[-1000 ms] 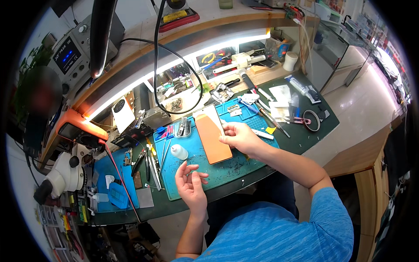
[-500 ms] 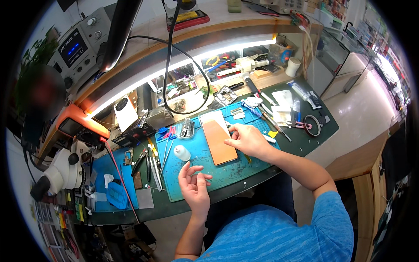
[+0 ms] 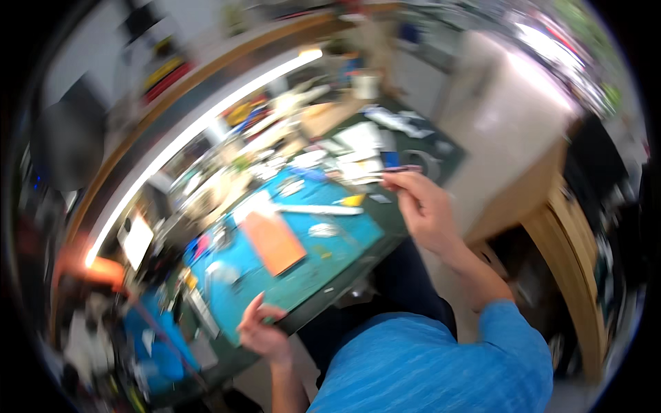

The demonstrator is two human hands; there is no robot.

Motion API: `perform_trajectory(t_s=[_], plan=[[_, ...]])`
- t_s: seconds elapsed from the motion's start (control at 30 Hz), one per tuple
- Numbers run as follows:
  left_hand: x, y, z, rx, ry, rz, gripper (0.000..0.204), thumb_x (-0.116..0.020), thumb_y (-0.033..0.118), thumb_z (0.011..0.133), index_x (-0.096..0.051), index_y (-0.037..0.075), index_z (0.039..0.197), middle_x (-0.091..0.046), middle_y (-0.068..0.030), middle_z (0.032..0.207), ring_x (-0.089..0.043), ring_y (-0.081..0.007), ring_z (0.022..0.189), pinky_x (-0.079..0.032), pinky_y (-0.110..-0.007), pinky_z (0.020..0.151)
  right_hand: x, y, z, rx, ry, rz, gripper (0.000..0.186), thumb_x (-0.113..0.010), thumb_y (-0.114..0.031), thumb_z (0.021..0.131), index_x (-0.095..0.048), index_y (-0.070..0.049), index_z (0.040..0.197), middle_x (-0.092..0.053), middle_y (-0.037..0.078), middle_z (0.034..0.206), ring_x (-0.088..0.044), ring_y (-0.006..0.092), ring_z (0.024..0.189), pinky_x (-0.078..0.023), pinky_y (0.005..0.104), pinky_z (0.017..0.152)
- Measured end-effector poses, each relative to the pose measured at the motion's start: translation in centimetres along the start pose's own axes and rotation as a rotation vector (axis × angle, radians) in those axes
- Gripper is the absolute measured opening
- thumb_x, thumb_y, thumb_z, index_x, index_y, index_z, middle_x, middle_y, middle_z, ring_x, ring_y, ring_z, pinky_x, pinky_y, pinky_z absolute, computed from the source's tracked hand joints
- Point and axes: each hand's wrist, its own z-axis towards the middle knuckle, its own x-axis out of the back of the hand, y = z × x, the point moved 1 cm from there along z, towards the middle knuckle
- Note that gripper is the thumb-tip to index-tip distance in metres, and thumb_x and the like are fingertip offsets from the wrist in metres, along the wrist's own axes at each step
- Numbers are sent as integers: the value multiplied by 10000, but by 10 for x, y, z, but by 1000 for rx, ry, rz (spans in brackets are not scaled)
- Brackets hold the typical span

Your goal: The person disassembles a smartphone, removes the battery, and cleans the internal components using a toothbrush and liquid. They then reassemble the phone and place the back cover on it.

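Observation:
Motion blurs the whole view. My right hand (image 3: 430, 213) is over the right part of the bench, its fingertips at a thin pinkish item (image 3: 405, 168) beside a ring-shaped roll (image 3: 421, 164). Whether the fingers grip that item is lost in the blur. My left hand (image 3: 265, 334) hangs open and bare at the near edge of the blue work mat (image 3: 330, 237), fingers slightly curled and apart. On the mat, between the hands, lies a flat phone-shaped slab (image 3: 274, 244), orange with a whitish far end. A small whitish bottle (image 3: 224, 272) stands to its left.
A long white stick-like tool (image 3: 320, 209) and a yellow scrap (image 3: 353, 200) lie on the mat's right part. White papers (image 3: 359, 148) spread beyond them. A lit shelf edge (image 3: 206, 120) runs along the back. An orange meter (image 3: 103, 273) sits far left.
The view has swung to the right and blurred. My right hand has left the orange slab and reached right, toward the papers and the roll. My left hand remains open near the mat's front edge.

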Motion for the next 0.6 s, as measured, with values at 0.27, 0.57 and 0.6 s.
perform_trajectory(t_s=[0.27,0.57,0.6], plan=[[18,-37,15,-382,-184,414,576,-482,333,1106,-368,-40,1530,-555,-211,1425,-587,-297,978,-467,-391,855,117,32,-147,-511,178,-257,307,-657,-197,985,-680,0,1219,-702,169,1088,-709,376,974,-555,420,911],[-21,16,-1,-742,-217,611,628,-559,344,1091,-386,-67,1534,-583,-233,1445,-634,-386,1213,-513,-503,1030,243,23,-243,-969,173,-395,346,-540,-67,971,-653,-12,1293,-653,215,1340,-730,361,959,-562,450,911],[-16,7,0,-761,-226,603,626,-554,340,1094,-384,-69,1535,-584,-230,1448,-639,-382,1211,-525,-501,1016,255,24,-247,-916,289,-348,382,-506,-19,961,-641,-14,1318,-650,216,1331,-740,362,929,-568,450,908]])
